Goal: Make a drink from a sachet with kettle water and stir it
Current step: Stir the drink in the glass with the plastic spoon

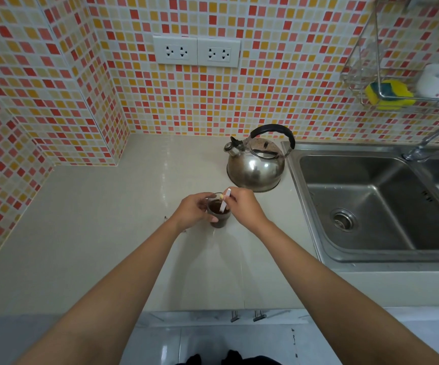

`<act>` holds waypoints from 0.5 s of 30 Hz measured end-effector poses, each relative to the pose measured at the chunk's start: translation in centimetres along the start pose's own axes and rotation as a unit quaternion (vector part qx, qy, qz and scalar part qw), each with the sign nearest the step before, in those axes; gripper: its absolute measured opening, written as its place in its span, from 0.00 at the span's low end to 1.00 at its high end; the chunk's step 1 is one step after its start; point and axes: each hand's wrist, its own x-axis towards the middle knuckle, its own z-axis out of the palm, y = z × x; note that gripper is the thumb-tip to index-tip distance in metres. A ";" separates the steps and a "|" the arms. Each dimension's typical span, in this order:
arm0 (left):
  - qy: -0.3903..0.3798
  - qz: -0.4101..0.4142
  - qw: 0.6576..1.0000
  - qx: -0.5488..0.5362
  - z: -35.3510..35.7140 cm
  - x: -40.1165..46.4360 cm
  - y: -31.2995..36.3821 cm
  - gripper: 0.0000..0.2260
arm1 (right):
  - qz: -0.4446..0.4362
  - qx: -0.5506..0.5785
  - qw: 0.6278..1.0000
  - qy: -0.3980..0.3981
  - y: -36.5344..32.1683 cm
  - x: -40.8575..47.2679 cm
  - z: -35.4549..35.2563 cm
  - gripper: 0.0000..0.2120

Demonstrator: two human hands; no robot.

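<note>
Just below the middle of the frame a small clear glass [218, 212] of dark brown drink stood on the pale table [107, 233]. The left hand [193, 209] was wrapped around the glass's left side, fingers closed on its wall. The right hand [242, 206] pinched the upper part of a thin white stick [225, 201], perhaps the rolled sachet, whose lower end dipped into the liquid; it could not be told which.

The glass looked light, rigid and breakable, with smooth sides likely to slip if wet and probably warm from the water, so a hold around the wall near the rim seemed the sensible place. The stick looked flimsy and apt to bend or soften, best held high and moved gently.

The steel kettle [256, 164] sat on the table above and right of the glass, close to the sink [305, 206], well clear of both hands
</note>
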 end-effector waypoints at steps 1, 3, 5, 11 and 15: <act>-0.002 0.001 1.000 0.000 0.0 0.0 0.0 0.30 | 0.010 0.021 1.000 0.003 -0.1 -0.1 0.3 0.11; -0.002 -0.001 1.000 0.000 0.0 0.0 0.0 0.30 | 0.029 0.054 0.998 0.019 -0.3 -0.1 0.7 0.12; 0.000 -0.010 1.000 -0.002 0.1 0.1 0.0 0.32 | 0.057 0.088 0.993 0.053 -0.5 0.2 0.4 0.09; 0.002 -0.029 1.000 -0.005 0.0 0.4 -0.1 0.31 | 0.036 0.104 0.991 0.081 -0.5 0.7 -1.0 0.08; 0.002 -0.033 0.999 0.002 0.0 0.3 -0.1 0.30 | -0.031 0.018 0.999 0.004 -0.5 0.5 -0.3 0.09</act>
